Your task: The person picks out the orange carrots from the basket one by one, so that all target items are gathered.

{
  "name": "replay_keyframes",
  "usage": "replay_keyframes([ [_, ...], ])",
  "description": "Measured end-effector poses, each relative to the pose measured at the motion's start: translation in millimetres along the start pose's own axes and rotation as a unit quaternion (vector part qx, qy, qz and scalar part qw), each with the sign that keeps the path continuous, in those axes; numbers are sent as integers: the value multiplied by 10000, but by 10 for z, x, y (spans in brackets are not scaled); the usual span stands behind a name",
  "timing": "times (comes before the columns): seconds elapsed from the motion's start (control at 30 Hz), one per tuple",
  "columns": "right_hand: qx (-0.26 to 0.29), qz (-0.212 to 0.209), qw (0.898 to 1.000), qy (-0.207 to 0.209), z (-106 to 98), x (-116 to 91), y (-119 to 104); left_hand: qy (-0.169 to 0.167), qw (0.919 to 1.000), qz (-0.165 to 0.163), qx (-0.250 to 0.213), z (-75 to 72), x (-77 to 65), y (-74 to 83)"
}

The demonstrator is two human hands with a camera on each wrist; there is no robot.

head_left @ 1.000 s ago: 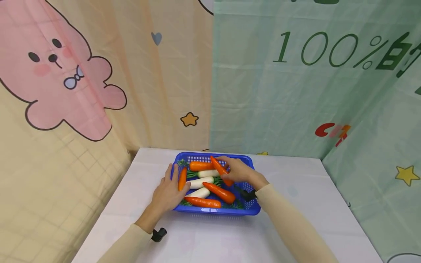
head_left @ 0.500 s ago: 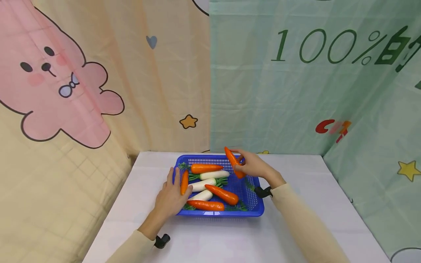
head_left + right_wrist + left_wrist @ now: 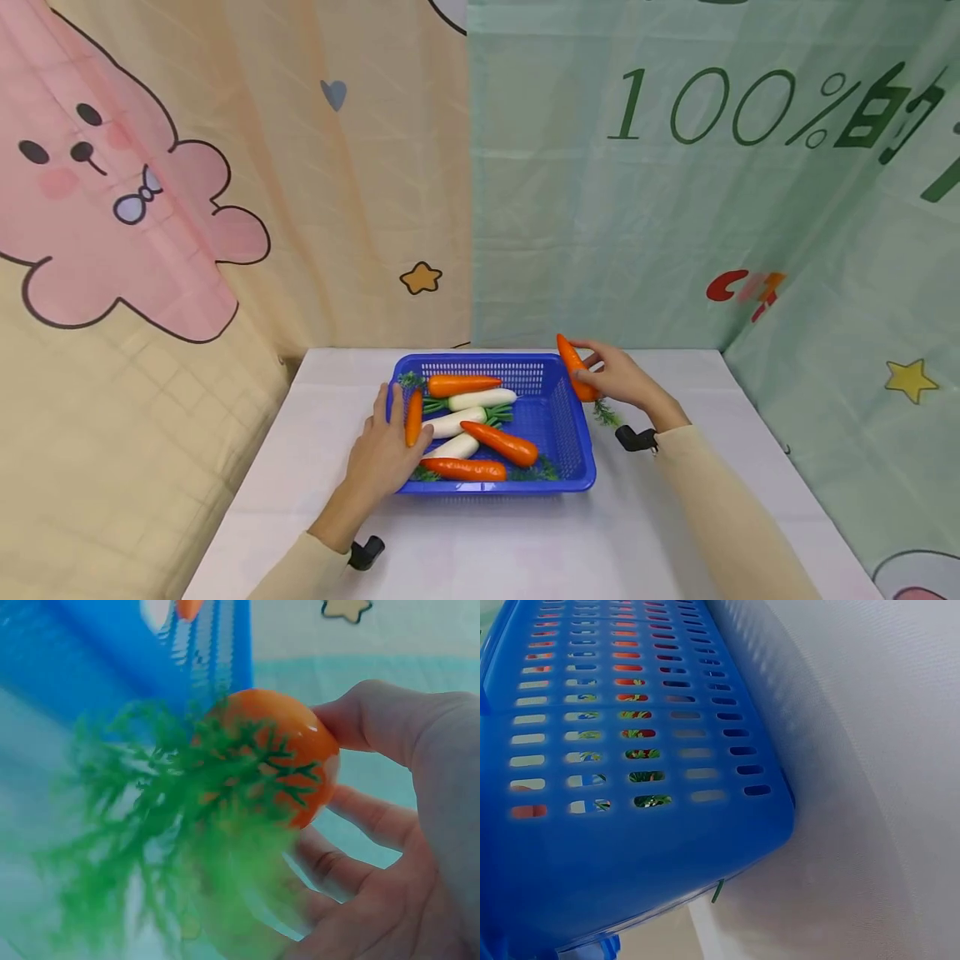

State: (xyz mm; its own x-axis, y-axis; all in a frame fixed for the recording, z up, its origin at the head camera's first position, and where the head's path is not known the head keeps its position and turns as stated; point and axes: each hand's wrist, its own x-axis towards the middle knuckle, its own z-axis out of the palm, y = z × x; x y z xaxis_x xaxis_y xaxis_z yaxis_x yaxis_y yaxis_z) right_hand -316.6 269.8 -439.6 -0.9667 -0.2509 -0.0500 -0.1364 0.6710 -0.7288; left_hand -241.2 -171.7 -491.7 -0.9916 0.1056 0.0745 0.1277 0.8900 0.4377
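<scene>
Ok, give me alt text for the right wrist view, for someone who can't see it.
The person's right-hand grip holds a glossy orange carrot, its rounded end toward the camera, with feathery green leaves spreading down and left. A perforated blue plastic basket fills the upper left, and a printed star shows at the top edge.

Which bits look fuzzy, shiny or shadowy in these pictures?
Right wrist view: the leaves are fuzzy, smeariest low down, while the carrot has a small shiny spot; head view: mostly sharp, with pale shine on the front rim of the basket; left wrist view: the basket's nearer holes look fairly clear, with soft grey shadow on the table alongside.
</scene>
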Motion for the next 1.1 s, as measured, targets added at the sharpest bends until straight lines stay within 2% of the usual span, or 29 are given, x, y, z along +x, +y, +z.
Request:
replay_keyframes([
  [0.27, -13, 309, 9995, 95, -52, -108, 331, -76, 10000, -39, 14, 16, 7, -1],
  [0.6, -298, 850, 9959, -10, 78, -88, 668, -77, 9999, -75, 73, 24, -6, 5],
  [0.83, -710, 1027, 9921, -105, 137, -97, 744, -160, 9998, -72, 15, 13, 27, 6],
  [1.1, -808, 1150, 9898, -246, 199, -88, 772, -141, 9998, -93, 60, -3, 14, 0],
])
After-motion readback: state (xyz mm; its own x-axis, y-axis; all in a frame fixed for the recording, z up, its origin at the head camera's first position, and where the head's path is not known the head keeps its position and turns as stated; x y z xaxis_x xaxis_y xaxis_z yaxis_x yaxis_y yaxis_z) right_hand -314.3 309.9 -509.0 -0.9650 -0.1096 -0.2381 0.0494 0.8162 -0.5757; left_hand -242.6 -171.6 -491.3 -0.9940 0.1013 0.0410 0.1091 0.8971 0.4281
